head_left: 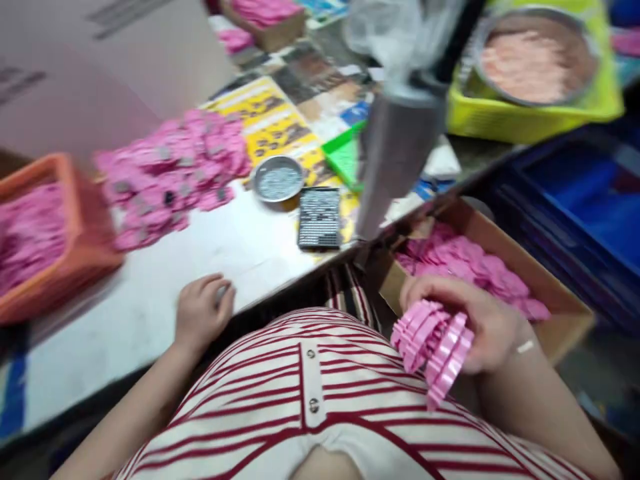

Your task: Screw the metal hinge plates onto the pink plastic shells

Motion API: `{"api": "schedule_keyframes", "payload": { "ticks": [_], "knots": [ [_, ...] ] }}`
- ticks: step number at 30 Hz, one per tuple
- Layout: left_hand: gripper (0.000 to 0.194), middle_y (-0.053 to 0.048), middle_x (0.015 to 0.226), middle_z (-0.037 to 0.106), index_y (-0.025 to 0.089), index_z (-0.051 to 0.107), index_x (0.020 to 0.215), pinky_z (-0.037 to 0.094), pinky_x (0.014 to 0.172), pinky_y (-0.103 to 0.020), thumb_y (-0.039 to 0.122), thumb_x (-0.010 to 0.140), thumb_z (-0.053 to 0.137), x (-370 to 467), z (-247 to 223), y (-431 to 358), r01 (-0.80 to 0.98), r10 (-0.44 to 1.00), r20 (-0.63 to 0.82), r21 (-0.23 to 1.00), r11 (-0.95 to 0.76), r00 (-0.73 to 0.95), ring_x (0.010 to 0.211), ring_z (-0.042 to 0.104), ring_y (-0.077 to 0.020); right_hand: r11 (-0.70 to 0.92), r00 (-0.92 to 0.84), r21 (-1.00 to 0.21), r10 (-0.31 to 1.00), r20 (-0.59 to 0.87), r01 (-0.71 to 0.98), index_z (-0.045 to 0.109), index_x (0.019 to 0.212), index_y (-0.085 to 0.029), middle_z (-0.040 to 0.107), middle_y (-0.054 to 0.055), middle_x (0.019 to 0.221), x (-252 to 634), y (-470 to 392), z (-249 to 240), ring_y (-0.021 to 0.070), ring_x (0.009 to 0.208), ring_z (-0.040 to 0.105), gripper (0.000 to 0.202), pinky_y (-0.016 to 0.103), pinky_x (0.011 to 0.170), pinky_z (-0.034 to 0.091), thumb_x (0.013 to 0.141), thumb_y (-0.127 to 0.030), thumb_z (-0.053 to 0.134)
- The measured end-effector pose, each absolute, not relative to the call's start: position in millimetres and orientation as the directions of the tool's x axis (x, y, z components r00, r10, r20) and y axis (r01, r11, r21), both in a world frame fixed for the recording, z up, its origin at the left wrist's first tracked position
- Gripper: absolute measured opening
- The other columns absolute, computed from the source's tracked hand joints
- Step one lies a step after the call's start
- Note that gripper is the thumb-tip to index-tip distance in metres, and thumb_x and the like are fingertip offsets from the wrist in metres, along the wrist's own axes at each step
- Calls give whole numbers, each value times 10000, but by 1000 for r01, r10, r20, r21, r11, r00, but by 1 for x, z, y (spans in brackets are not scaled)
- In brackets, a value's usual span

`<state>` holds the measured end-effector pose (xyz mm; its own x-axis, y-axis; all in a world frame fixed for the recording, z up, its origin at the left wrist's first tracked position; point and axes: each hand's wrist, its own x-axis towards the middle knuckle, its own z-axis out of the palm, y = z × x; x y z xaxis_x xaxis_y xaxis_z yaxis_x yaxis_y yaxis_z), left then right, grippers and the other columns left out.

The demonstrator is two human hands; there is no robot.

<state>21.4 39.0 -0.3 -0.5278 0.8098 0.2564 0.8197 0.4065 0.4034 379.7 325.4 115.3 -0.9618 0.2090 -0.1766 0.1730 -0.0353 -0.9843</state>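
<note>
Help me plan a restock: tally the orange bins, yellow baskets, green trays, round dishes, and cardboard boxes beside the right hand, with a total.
Orange bin: 1
Yellow basket: 1
Green tray: 1
Round dishes: 2 (small dish, large bowl)
Cardboard box beside the right hand: 1
Total: 6
</note>
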Motion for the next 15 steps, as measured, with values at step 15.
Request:
{"api": "schedule_keyframes", "payload": {
  "ticks": [15],
  "knots": [
    [567,-89,1094,709,210,513,1340,591,784,-348,617,950,445,-24,10,42,-67,468,-116,991,120,-876,876,702,-196,-75,-856,-903,294,-425,422,595,783,-165,639,22,679,40,193,68,113,633,527,439,256,592,426,657,-557,746]
  ]
}}
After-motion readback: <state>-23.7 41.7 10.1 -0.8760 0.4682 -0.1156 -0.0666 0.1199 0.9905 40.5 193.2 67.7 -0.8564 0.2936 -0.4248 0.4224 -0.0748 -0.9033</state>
